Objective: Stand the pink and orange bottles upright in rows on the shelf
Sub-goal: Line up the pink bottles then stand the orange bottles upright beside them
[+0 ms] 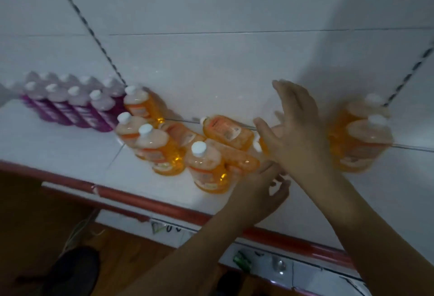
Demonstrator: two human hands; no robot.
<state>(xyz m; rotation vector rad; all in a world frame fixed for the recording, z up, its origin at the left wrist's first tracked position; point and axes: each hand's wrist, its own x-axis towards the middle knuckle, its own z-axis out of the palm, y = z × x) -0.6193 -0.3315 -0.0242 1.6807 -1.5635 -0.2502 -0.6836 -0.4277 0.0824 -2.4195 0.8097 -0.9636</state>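
Several pink bottles (77, 105) stand upright in two rows at the left of the white shelf (54, 140). Several orange bottles stand upright beside them, the nearest one (207, 166) close to the front edge. Other orange bottles lie on their sides in the middle, one (227, 131) against the wall. Two more orange bottles (366, 140) stand at the right, blurred. My right hand (296, 131) is spread open above a lying orange bottle, most of which it hides. My left hand (263, 187) is below it with curled fingers, close to a lying bottle (237, 158); whether it touches it is unclear.
The shelf has a red front edge (150, 201) and a white tiled wall (211, 61) behind. Two twisted cords (94, 30) run diagonally up the wall. A lower white ledge (258, 260) holds small items, and a brown floor lies below.
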